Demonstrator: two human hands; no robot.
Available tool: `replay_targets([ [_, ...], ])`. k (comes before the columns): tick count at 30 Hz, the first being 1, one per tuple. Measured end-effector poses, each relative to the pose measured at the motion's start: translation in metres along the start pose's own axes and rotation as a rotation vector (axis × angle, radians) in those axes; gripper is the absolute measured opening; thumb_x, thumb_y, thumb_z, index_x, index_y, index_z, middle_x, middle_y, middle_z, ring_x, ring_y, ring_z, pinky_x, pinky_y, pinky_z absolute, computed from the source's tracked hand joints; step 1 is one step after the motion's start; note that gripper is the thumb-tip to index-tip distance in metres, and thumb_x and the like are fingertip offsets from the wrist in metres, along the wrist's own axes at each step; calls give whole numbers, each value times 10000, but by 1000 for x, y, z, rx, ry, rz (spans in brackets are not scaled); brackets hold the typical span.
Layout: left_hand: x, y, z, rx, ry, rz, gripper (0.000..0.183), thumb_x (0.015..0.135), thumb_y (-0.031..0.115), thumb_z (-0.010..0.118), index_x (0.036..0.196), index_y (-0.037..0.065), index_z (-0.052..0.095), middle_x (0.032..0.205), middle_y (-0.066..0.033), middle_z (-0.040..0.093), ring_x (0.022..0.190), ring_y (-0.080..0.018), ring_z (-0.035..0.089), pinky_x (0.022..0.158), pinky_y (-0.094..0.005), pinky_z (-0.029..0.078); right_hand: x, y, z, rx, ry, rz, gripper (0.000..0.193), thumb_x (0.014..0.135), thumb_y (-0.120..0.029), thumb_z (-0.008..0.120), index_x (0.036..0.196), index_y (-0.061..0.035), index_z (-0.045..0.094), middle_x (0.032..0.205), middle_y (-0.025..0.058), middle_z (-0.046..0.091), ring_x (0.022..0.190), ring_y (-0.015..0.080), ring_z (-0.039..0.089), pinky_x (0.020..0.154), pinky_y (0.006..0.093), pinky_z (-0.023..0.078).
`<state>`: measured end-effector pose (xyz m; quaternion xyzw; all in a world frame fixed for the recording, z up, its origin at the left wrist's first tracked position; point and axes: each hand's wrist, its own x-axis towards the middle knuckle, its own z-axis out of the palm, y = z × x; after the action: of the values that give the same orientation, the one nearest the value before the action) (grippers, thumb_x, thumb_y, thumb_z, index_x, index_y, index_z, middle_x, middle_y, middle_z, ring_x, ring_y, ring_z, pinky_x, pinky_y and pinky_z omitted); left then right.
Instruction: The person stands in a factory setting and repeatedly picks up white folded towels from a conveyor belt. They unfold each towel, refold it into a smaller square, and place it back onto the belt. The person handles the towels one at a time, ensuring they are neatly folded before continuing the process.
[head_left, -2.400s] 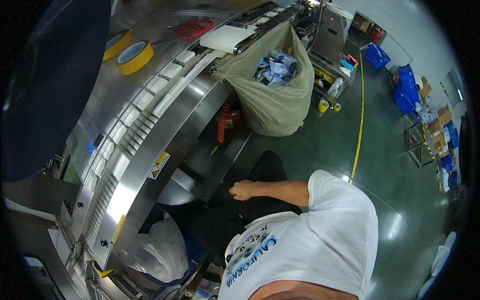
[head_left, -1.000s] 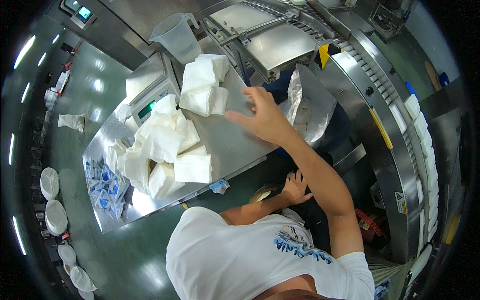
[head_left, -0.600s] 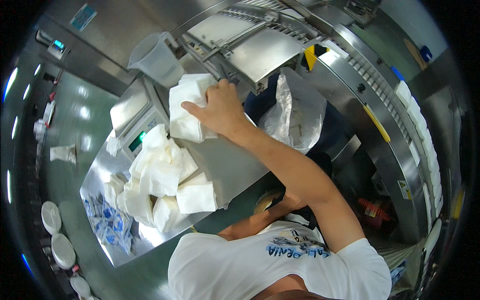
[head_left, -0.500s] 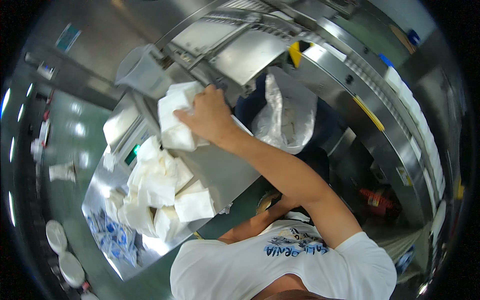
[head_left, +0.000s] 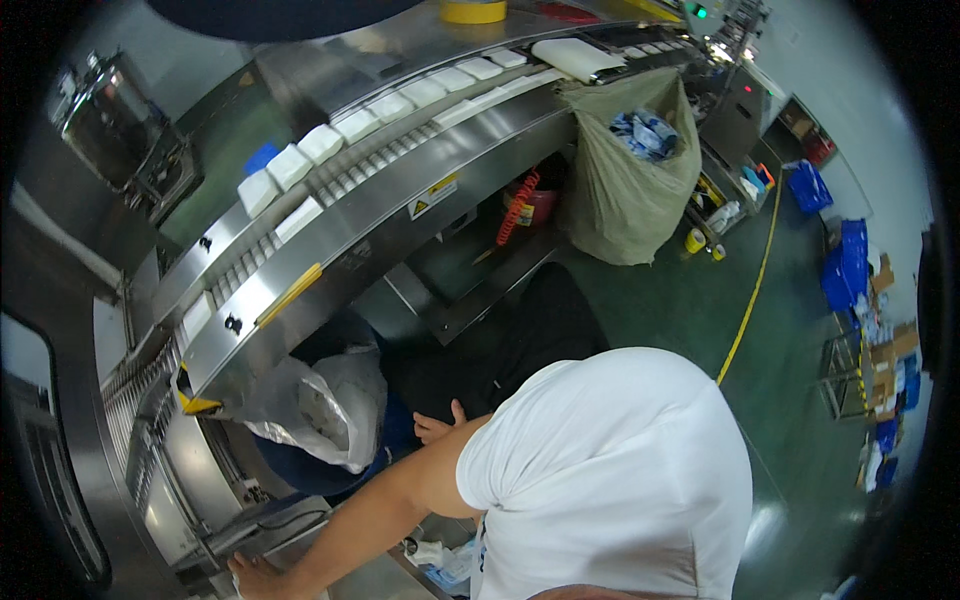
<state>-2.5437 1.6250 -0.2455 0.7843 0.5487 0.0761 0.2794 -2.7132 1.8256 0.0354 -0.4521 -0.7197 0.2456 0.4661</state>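
Note:
My right arm stretches to the lower left, where my right hand (head_left: 262, 578) lies by the metal work surface (head_left: 365, 575). A sliver of white shows beside its fingers; the picture's lower edge cuts off the rest, so its grip is unclear. Past my right upper arm appears my left hand (head_left: 437, 425), fingers apart and nothing seen in them, close to the dark cloth over my leg (head_left: 545, 320). Part of that hand is hidden by the arm. A clear plastic bag (head_left: 325, 415) lines a dark blue bin (head_left: 395, 440) just left of it.
White pads (head_left: 355, 125) sit in a row on the curved steel conveyor (head_left: 370, 225). A large greenish sack (head_left: 625, 205) holds blue-and-white wrappers. Blue crates (head_left: 845, 265) and cardboard boxes stand along the right wall, beyond a yellow floor line (head_left: 760, 285).
The view has swung far to the right. The scale and the heap of white pads have left the picture; my right hand, earlier on a stack of pads, is now at the lower left edge.

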Motion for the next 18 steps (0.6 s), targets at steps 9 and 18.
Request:
replay_targets([
  [9,-5,-18,-8,-77,41,-85,775,979,573,627,1559,88,453,1598,-213,431,1450,-391,429,1165,-576,374,32,-31,69,-106,-385,-205,392,854,-356,721,931,25,768,1092,267,670,1061,382,633,884,587,504],
  [18,5,-2,-24,-317,81,-43,773,992,578,616,1558,78,451,1601,-201,441,1469,-373,425,1187,-567,362,62,-58,7,754,-489,94,335,690,-262,846,790,-17,640,767,130,668,690,253,628,614,448,513],
])
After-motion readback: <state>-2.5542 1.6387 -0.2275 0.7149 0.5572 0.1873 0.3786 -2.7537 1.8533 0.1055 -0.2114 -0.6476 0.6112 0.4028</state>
